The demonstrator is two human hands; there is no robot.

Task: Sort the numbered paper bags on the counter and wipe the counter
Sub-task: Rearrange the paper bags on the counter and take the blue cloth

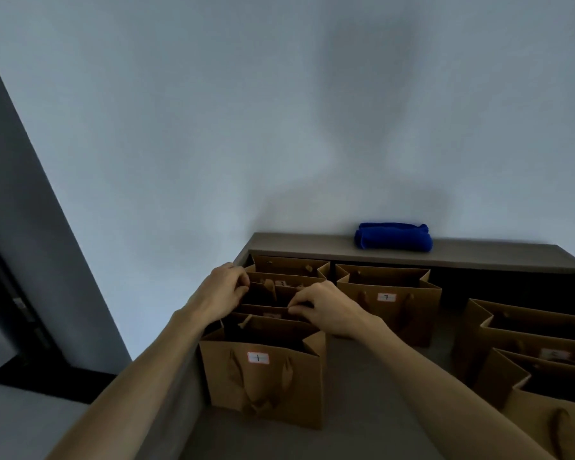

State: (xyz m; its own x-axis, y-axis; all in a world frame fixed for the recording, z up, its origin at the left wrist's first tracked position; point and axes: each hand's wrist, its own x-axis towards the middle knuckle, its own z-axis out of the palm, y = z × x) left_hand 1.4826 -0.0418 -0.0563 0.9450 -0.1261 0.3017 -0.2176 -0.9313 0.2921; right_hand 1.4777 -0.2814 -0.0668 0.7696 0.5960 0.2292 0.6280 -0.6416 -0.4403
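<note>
– So, where are both hands?
– Left hand and right hand pinch the rim of a bag behind bag 1, far left.
– Advice?
– Lift straight, both sides level.

Looks like the pickup or packing counter of a shop or takeaway place to me. There's a grey counter with a raised back ledge against a plain pale wall, and it's lined with open brown paper bags, each with a little white number sticker, like bag 1 and bag 7. A folded blue cloth sits on the ledge.
</note>
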